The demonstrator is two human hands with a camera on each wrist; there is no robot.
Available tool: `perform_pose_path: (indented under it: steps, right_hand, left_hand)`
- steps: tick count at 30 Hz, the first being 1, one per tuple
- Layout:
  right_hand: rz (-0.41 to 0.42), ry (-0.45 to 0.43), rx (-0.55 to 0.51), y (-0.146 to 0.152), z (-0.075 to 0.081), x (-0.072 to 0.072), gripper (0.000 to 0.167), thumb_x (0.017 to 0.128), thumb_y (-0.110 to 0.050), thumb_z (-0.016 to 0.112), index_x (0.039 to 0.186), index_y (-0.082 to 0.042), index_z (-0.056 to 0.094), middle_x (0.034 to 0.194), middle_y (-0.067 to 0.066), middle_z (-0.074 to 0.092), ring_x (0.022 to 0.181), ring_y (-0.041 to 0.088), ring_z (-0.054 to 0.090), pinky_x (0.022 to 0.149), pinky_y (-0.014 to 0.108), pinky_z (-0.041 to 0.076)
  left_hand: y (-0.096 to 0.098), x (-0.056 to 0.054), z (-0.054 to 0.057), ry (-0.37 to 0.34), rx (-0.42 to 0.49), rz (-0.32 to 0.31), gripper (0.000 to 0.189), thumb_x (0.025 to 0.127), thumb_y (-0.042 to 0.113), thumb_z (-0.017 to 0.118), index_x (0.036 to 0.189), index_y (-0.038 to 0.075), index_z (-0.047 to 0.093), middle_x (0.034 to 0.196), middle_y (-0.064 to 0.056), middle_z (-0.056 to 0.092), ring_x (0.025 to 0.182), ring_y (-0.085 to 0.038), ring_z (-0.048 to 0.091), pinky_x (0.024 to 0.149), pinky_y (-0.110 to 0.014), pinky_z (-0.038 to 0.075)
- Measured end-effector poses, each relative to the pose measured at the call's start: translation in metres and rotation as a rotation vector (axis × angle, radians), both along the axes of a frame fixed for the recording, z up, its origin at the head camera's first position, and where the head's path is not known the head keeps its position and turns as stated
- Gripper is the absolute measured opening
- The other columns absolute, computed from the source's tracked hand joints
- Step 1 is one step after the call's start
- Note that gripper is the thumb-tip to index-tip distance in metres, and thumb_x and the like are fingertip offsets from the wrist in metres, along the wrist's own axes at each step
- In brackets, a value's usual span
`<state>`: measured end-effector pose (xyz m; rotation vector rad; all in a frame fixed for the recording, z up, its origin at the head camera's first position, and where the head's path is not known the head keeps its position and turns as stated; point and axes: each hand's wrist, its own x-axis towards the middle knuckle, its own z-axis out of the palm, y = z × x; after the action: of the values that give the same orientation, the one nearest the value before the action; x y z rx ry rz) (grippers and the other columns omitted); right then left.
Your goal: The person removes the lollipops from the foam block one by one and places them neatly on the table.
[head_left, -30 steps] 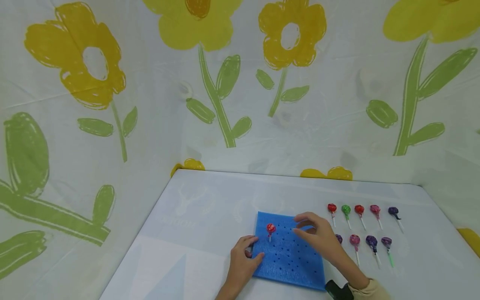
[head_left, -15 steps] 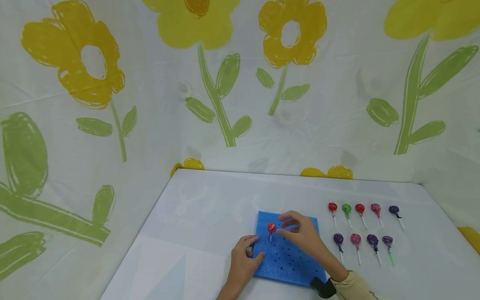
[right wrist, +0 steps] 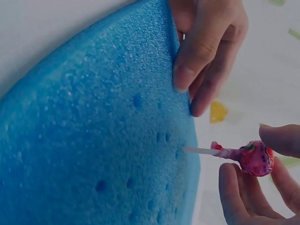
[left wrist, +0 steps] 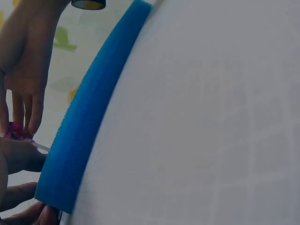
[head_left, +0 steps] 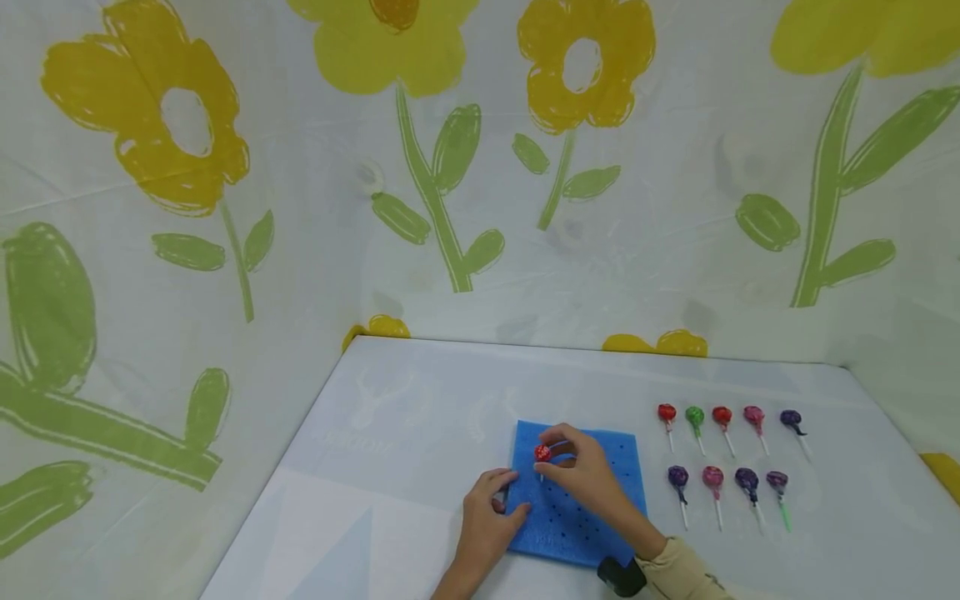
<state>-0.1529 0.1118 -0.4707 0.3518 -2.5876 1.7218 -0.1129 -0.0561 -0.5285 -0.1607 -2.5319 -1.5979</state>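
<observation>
A red-pink wrapped lollipop [head_left: 542, 452] stands by its white stick in a blue foam board [head_left: 525, 533] dotted with small holes. Around the candy head are the thumb and fingers of my right hand [head_left: 577, 467], pinching it; the right wrist view shows the lollipop [right wrist: 257, 158] with the thumb [right wrist: 283, 139] against its wrapper and the stick tip at the foam. My left hand [head_left: 483, 517] grips the board's left edge, thumb [right wrist: 187, 75] on the top face and fingers at the side. From the left wrist, the board's thick edge [left wrist: 89, 112] is visible.
Two rows of wrapped lollipops lie on the white table [head_left: 405, 433] right of the board, among them a green lollipop [head_left: 695, 414] and a purple lollipop [head_left: 678, 477]. Flower-printed cloth [head_left: 315, 250] hangs behind and to the left of the table.
My right hand has moved left across the board to the standing lollipop and closed its fingers around the candy head. The left hand has stayed on the board's edge.
</observation>
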Motion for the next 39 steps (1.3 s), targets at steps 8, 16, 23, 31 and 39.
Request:
perform_pose_path:
  steps: [8,16,23,31,39]
  right_hand:
    - [-0.028,0.014,-0.063,-0.003,-0.003,0.0,0.025,0.076,0.003,0.074,0.098,-0.003,0.063,0.093,0.005,0.062,0.086,0.022,0.063,0.071,0.027,0.053]
    - [-0.054,0.024,-0.101,-0.002,-0.004,0.002,0.025,0.076,0.002,0.076,0.097,-0.004,0.063,0.094,0.005,0.063,0.086,0.023,0.064,0.071,0.03,0.054]
    - [-0.027,0.018,-0.14,0.0,-0.002,0.005,0.024,0.076,-0.002,0.077,0.096,-0.006,0.065,0.095,0.007,0.065,0.088,0.024,0.065,0.072,0.03,0.054]
    - [-0.056,0.058,-0.151,0.003,0.008,0.005,0.025,0.077,0.0,0.075,0.099,-0.008,0.066,0.095,0.003,0.065,0.088,0.02,0.065,0.073,0.028,0.053]
    - [-0.034,0.115,-0.187,0.017,0.023,0.006,0.027,0.08,-0.007,0.074,0.105,-0.008,0.064,0.101,0.006,0.065,0.092,0.022,0.064,0.076,0.026,0.052]
  left_hand:
    - [0.001,0.002,0.002,-0.001,0.012,0.002,0.042,0.076,0.015,0.078,0.114,0.004,0.066,0.118,-0.007,0.059,0.084,-0.013,0.055,0.069,-0.024,0.047]
    - [0.001,0.001,0.003,-0.004,-0.007,0.016,0.041,0.076,0.015,0.078,0.114,0.004,0.066,0.117,-0.006,0.06,0.087,-0.013,0.056,0.069,-0.024,0.048]
    - [0.002,0.001,0.003,0.0,0.002,0.015,0.041,0.075,0.013,0.078,0.113,0.004,0.066,0.117,-0.006,0.06,0.087,-0.014,0.056,0.069,-0.024,0.048]
    - [0.002,0.001,0.002,-0.025,-0.004,0.007,0.042,0.076,0.016,0.078,0.115,0.005,0.065,0.117,-0.005,0.06,0.092,-0.015,0.056,0.07,-0.023,0.048]
    - [0.002,0.0,0.001,-0.056,-0.01,0.015,0.042,0.076,0.015,0.076,0.115,0.005,0.065,0.119,-0.005,0.059,0.09,-0.012,0.055,0.071,-0.023,0.048]
